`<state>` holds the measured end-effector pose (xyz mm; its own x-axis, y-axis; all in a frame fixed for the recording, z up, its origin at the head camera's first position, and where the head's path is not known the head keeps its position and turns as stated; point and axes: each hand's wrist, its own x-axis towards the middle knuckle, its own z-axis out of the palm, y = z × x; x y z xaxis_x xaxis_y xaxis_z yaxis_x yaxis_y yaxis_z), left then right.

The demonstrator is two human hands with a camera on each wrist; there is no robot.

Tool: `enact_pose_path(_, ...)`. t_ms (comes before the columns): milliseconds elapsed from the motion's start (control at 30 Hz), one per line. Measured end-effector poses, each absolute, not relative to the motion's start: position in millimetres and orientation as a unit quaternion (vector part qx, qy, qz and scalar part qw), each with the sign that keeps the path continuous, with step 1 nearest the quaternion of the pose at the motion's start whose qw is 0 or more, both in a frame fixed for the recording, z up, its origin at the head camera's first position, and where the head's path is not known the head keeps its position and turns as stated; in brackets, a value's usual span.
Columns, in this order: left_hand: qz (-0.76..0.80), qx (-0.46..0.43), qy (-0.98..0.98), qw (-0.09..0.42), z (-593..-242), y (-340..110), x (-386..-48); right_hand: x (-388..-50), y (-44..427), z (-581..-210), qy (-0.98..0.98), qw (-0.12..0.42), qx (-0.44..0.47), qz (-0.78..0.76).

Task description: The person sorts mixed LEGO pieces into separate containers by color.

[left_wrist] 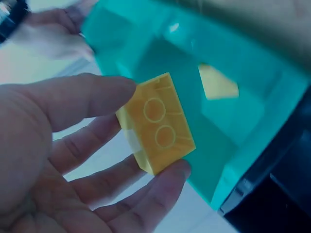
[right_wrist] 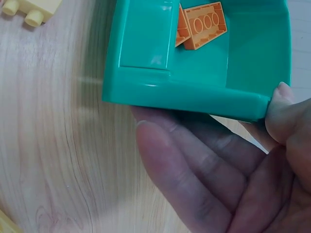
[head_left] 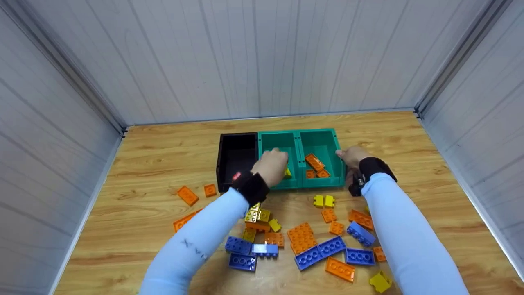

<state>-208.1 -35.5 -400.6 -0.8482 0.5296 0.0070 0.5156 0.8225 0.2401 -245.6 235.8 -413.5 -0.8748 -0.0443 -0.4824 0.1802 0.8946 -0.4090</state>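
In the left wrist view my left hand (left_wrist: 82, 160) pinches a yellow toy brick (left_wrist: 163, 126) between thumb and fingertips, its hollow underside showing. That hand (head_left: 272, 166) is over the middle green bin (head_left: 278, 141), where another yellow brick (left_wrist: 217, 82) lies. My right hand (head_left: 354, 156) holds the right side wall of the right green bin (head_left: 321, 141). Its thumb is on the rim, and the other fingers lie along the outside wall. Several orange bricks (right_wrist: 206, 24) sit inside this bin.
A black bin (head_left: 238, 149) adjoins the green ones on the left. Loose orange (head_left: 302, 238), blue (head_left: 360, 257) and yellow bricks (head_left: 380, 282) are scattered on the wooden table (head_left: 123, 229) in front. Pale panel walls (head_left: 262, 61) enclose the back and sides.
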Motion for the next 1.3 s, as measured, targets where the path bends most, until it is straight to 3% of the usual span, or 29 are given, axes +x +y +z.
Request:
enact_pose_path(400, 0.125, 0.229, 0.964, 0.055, -423.5, -21.8, -265.2, -246.3, 211.3, -415.2, 0.952, 0.237, 0.024, -0.193)
enact_pose_path(767, 0.136, 0.234, 0.957, 0.106, -439.9, -31.1, -275.7, -257.5, 204.4, -426.2, 0.950, 0.239, 0.029, -0.199)
enact_pose_path(933, 0.130, 0.249, 0.955, 0.097, -425.7, -39.2, -266.0, -258.0, 205.1, -423.9, 0.945, 0.243, 0.027, -0.215)
enact_pose_path(1300, 0.100, 0.359, 0.928, -0.003, -401.3, -72.5, -206.3, -252.4, 217.0, -411.3, 0.939, 0.244, 0.027, -0.242)
